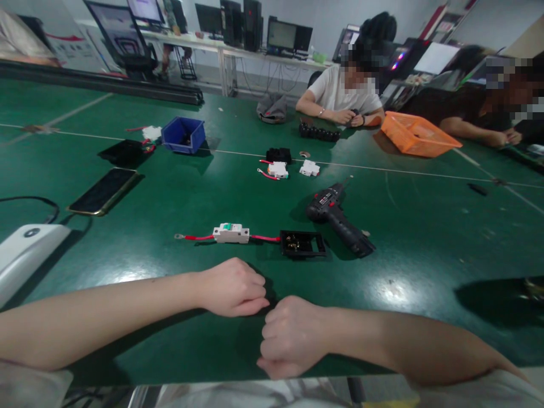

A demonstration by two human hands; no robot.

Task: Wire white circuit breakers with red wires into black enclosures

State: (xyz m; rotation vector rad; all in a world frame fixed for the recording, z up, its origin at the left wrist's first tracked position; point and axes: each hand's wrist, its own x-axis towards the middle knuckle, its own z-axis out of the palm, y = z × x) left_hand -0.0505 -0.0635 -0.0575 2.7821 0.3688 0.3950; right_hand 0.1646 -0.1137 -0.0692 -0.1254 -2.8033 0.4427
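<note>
My left hand (236,288) rests on the green table, curled into a loose fist, and nothing shows in it. Close beside it and nearer to me lies my right hand (292,338), also closed with nothing visible in its fingers. Just beyond both hands is a white circuit breaker (231,233) with a green switch. A red wire (199,237) with a ring terminal leaves its left end, and another red wire (266,238) runs right into an open black plastic box (301,243) with brass-coloured parts inside. A black cordless screwdriver (340,218) lies right of the box.
Two more breakers (277,169) (310,168) lie farther back beside a black part (279,154). A phone (105,191), a blue bin (183,135) and a white device (32,249) are at left. Two people sit across the table near an orange basket (419,136).
</note>
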